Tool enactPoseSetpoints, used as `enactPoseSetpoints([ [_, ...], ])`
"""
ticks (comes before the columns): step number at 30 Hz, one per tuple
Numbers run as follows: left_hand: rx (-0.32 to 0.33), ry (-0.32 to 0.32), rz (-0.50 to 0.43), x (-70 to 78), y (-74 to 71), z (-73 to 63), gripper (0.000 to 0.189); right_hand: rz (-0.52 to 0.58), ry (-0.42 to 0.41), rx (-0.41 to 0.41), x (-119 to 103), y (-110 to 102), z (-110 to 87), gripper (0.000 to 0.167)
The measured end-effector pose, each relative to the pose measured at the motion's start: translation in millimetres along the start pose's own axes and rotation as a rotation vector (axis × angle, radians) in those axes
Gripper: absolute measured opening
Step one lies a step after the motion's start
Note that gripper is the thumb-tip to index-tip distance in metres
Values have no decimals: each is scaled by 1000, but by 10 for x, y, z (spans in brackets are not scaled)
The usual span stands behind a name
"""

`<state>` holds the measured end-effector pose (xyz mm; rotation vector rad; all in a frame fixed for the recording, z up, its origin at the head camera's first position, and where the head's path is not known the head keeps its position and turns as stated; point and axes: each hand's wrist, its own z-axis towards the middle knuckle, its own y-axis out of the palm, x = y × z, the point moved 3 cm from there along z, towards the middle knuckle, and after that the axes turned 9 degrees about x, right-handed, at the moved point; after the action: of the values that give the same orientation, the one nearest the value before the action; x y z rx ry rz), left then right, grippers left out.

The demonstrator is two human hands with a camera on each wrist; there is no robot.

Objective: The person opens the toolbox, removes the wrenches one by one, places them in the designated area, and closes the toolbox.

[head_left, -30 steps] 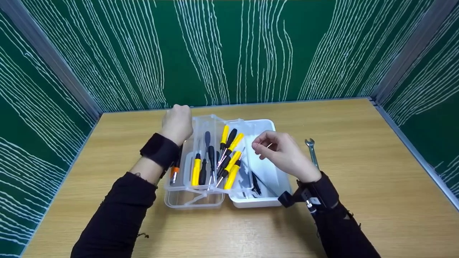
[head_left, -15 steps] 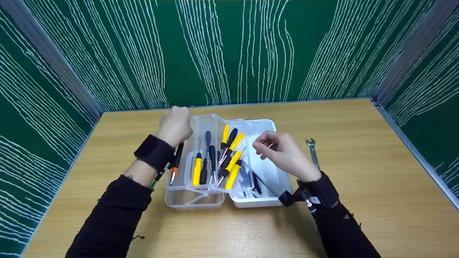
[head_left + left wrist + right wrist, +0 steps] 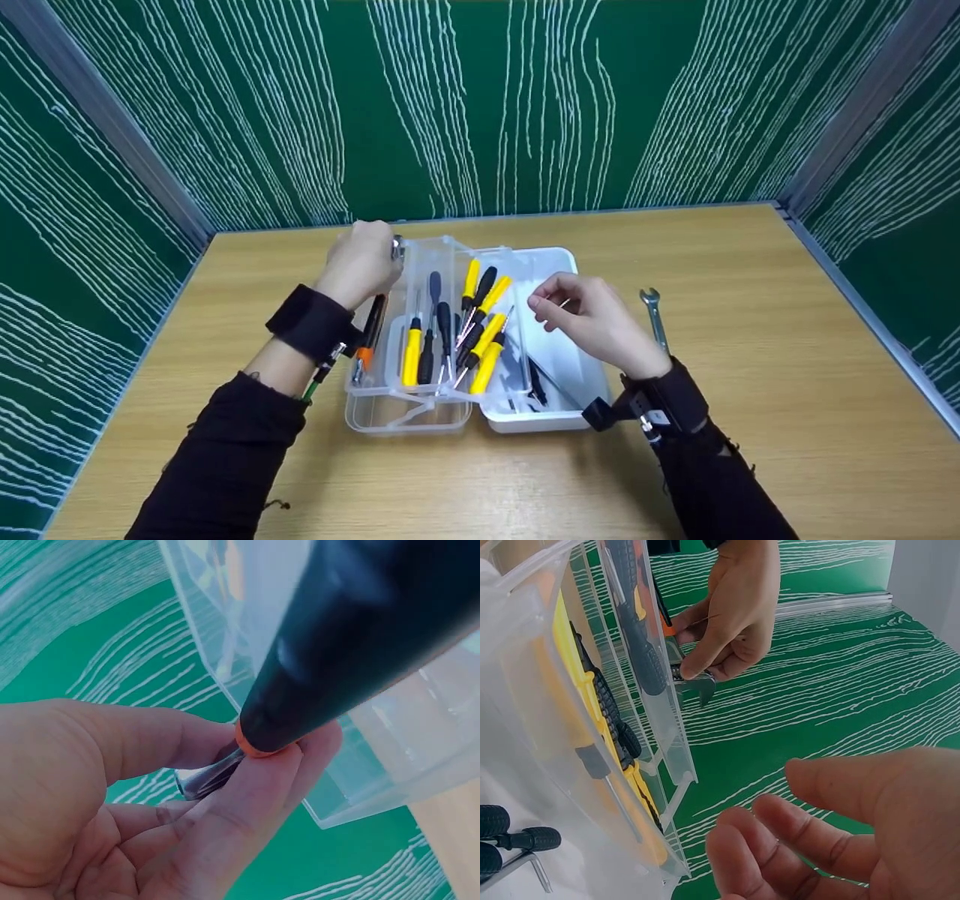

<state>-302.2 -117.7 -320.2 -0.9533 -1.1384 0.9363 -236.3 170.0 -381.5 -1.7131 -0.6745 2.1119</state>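
Note:
My left hand is at the far left corner of the clear tray. Between its thumb and fingers it grips an adjustable wrench near the orange band below the head. The metal jaw shows past the fingers in the head and right wrist views, while the black handle runs back beneath the wrist. My right hand hovers above the white box, fingers loosely bent. In the right wrist view its thumb and fingertips are apart, with nothing between them. Several yellow and black screwdrivers lie in the trays.
The clear tray is raised on hinged arms, with a clear lid below it on the left. Black-handled tools lie in the white box. An open-end wrench rests on the table beside my right forearm. Green walls surround the table.
My left hand and forearm have shifted slightly left and the wrist has turned, bringing the wrench's metal head into sight and showing more of its handle. My right hand stays where it was.

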Motion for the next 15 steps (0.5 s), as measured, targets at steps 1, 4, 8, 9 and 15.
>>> enactPoseSetpoints([
  [1, 0, -1, -5, -4, -9, -3, 17, -3, 2, 1, 2, 3, 3, 20],
  [4, -2, -17, -38, -22, -39, -16, 19, -4, 3, -1, 6, 11, 8, 19],
  [8, -10, -60, -94, -40, -80, -38, 15, 1, 0, -5, 5, 21, 9, 18],
  [9, -10, -70, -110, -40, -93, -46, 14, 1, 2, -5, 5, 22, 8, 18],
  [15, 30, -45, -156, 1, -171, -100, 15, 11, -8, -2, 1, 18, 0, 18],
])
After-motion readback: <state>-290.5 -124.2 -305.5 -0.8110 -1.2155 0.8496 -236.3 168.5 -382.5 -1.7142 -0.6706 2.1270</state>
